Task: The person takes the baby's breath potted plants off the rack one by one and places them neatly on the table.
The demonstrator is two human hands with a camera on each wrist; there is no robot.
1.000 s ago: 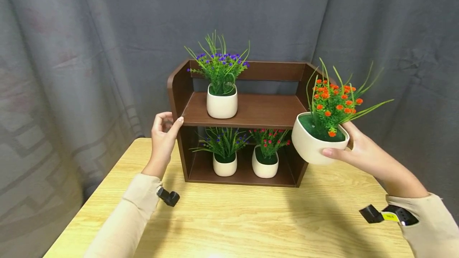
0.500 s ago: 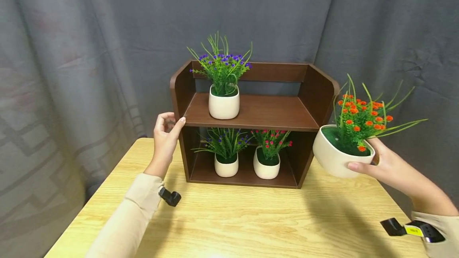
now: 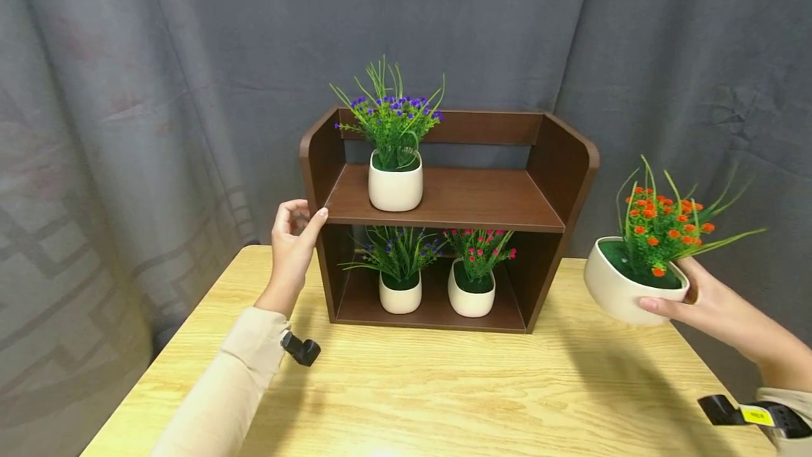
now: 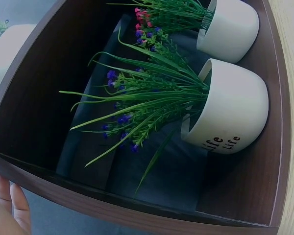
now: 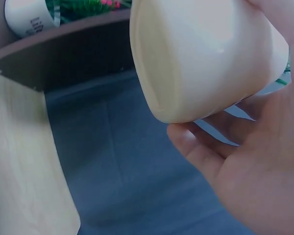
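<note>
My right hand [image 3: 723, 309] grips a white pot of orange artificial flowers [image 3: 634, 295], held tilted in the air right of the shelf. The right wrist view shows the pot's base and side [image 5: 210, 58], with fingers underneath. My left hand [image 3: 293, 242] holds the left side of a dark brown two-tier shelf [image 3: 488, 196], its thumb on the front edge. On the upper tier stands a white pot of purple flowers [image 3: 395, 189], towards the left. Below are a second purple-flowered pot [image 3: 400, 296] and a pink-flowered pot [image 3: 471, 298], side by side.
The shelf stands on a light wooden table [image 3: 419, 386]. Grey curtains [image 3: 254, 34] hang behind and to both sides. The table's right edge lies beneath the raised pot. In the left wrist view, the lower purple-flowered pot [image 4: 235, 107] bears dark lettering.
My right hand has carried the orange-flowered pot rightward and lower, from in front of the shelf's right side to a spot apart from it. My left hand stays on the shelf.
</note>
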